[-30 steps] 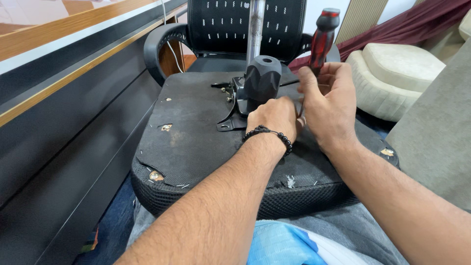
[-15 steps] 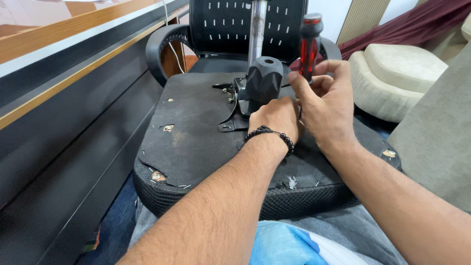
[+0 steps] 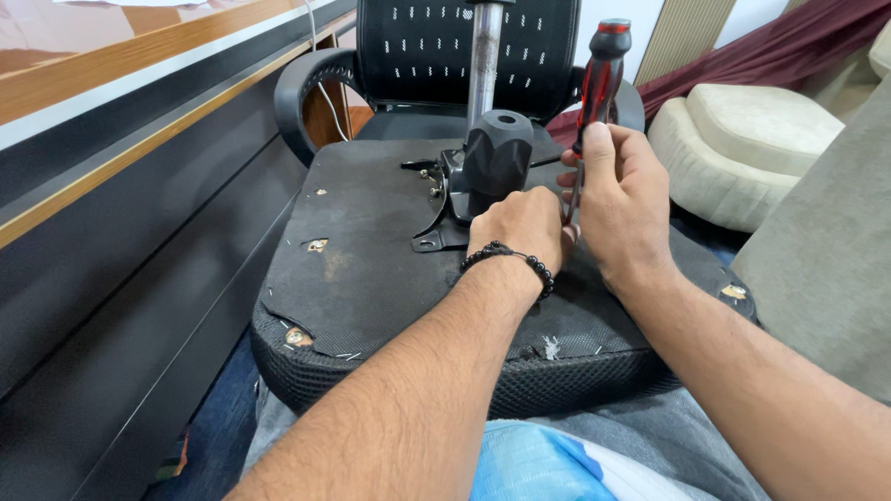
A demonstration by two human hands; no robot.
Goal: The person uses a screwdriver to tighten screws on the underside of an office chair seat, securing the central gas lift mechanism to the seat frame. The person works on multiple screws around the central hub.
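On the upturned underside of an office chair seat (image 3: 371,269), the right hand (image 3: 617,209) grips a red-and-black screwdriver (image 3: 594,88) upright, fingers wrapped around its handle, while the left hand (image 3: 520,227), fingers curled, presses beside the black mechanism (image 3: 492,167).

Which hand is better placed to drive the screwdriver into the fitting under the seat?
Right, most likely. The right hand already grips the red-and-black screwdriver nearly upright, tip down beside the black mechanism. The left hand rests on the upturned seat base at the tip, apparently steadying there.
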